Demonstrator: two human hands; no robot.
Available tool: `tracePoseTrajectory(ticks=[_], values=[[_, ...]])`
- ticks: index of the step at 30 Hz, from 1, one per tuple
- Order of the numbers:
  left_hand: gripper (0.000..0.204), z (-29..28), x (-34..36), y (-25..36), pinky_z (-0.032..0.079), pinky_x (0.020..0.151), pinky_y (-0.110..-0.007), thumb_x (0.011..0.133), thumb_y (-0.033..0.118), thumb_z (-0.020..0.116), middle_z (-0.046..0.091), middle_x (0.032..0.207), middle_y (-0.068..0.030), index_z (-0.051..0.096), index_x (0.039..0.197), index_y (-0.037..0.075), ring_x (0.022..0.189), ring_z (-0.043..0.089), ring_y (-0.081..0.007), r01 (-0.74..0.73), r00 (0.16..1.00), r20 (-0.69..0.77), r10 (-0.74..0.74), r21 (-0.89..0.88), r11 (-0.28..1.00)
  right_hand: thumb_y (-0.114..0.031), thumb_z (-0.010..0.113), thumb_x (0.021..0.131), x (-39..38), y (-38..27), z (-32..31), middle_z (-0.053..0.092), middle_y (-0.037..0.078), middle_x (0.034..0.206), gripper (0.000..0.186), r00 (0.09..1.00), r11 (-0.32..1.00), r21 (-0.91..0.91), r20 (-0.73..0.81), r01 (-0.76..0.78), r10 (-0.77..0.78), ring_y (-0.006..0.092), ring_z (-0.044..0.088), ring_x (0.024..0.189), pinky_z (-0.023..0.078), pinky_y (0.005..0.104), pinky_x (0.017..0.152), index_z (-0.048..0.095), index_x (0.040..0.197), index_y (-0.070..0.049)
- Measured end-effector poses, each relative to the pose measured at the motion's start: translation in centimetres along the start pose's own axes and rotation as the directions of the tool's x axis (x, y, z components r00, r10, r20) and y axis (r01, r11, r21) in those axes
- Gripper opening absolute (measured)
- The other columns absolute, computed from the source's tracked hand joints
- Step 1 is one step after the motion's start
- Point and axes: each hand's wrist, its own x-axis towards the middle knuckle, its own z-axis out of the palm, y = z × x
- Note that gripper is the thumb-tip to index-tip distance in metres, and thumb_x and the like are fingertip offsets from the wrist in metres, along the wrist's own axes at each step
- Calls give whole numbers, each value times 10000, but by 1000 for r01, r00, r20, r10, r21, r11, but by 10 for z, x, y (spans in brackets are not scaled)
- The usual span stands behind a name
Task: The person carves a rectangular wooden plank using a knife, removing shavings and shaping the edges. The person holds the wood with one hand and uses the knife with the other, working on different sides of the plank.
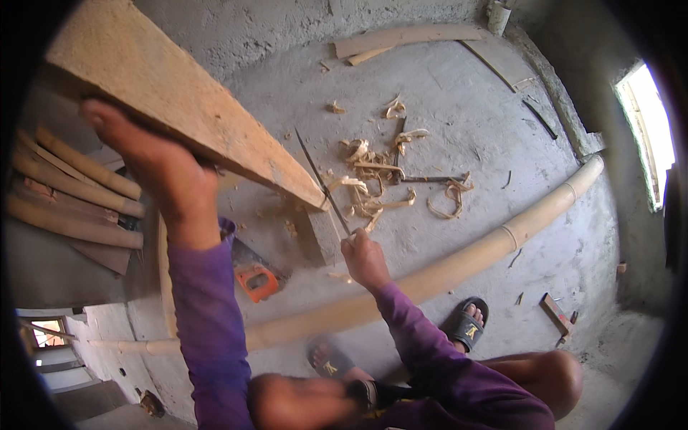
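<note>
My left hand (168, 168) presses up against the underside of a long, thick wooden board (179, 93), its fingers partly hidden by the board. The board slants from the upper left down to its narrow end near the middle. There my right hand (365, 259) is closed round the handle of a long, thin-bladed knife (314, 165). Its dark blade points up and away, lying against or just beside the board's end. Under that end stands a wooden block (315, 240). Curled wood shavings (369, 161) lie on the floor just beyond the blade.
A long bamboo pole (466, 264) crosses the floor before my sandalled feet. A handsaw with an orange handle (266, 288) lies left of my right hand. Bamboo pieces (79, 186) are stacked at the left. A try square (555, 314) rests at the right; a flat strip (408, 37) lies by the far wall.
</note>
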Motion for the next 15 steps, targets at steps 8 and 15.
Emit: tracePoseTrajectory(ticks=[8, 15], values=[[909, -3, -1, 2, 312, 1108, -405, 957, 778, 378, 369, 1449, -161, 300, 1484, 41, 1300, 400, -259, -16, 1000, -12, 16, -8, 1000, -238, 623, 979, -3, -10, -21, 617, 158, 688, 275, 991, 966, 255, -129, 52, -19, 282, 632, 602, 485, 394, 536, 537, 1022, 19], [905, 1, -4, 4, 347, 1047, -405, 938, 804, 372, 411, 1374, -144, 344, 1437, 50, 1222, 433, -251, -12, 1000, -7, 12, -15, 1000, -186, 612, 966, 7, 11, 3, 644, 258, 757, 237, 999, 999, -24, 40, -24, 25, 506, 635, 788, 501, 533, 679, 484, 975, 14]])
